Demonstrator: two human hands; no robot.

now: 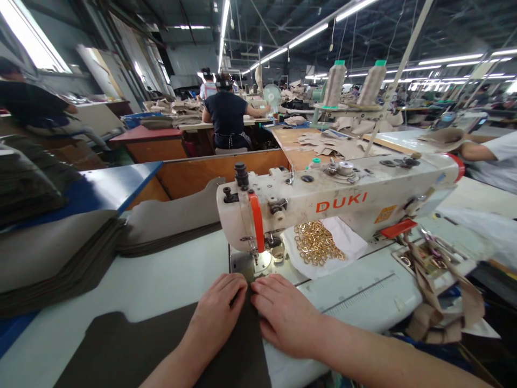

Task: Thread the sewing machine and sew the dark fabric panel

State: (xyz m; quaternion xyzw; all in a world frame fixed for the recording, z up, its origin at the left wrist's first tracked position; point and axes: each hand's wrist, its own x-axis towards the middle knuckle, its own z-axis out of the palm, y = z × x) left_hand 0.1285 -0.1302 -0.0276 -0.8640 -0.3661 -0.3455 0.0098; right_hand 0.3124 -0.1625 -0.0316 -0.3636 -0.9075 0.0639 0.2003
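A dark olive-brown fabric panel (pixel 161 345) lies on the sewing machine table, its far edge close to the needle area. My left hand (pixel 218 310) is closed on the panel near that edge, fingers curled and thumb tucked in. Beside it, my right hand (pixel 285 310) has its fingers bent together over the panel's right edge; the fingertips are partly hidden. Just beyond both hands are the presser foot and lit needle plate (pixel 262 262) of a white sewing machine (pixel 294 202) with a red finger guard (pixel 256 221).
Gold-coloured metal rings (pixel 317 242) lie on a white cloth (pixel 351 248) under the machine arm. Stacks of cut panels (pixel 52 253) and more panels (pixel 169 221) sit left. Tan straps (pixel 432 302) hang from a parts tray (pixel 460 264) at right. Co-workers sit ahead, left and right.
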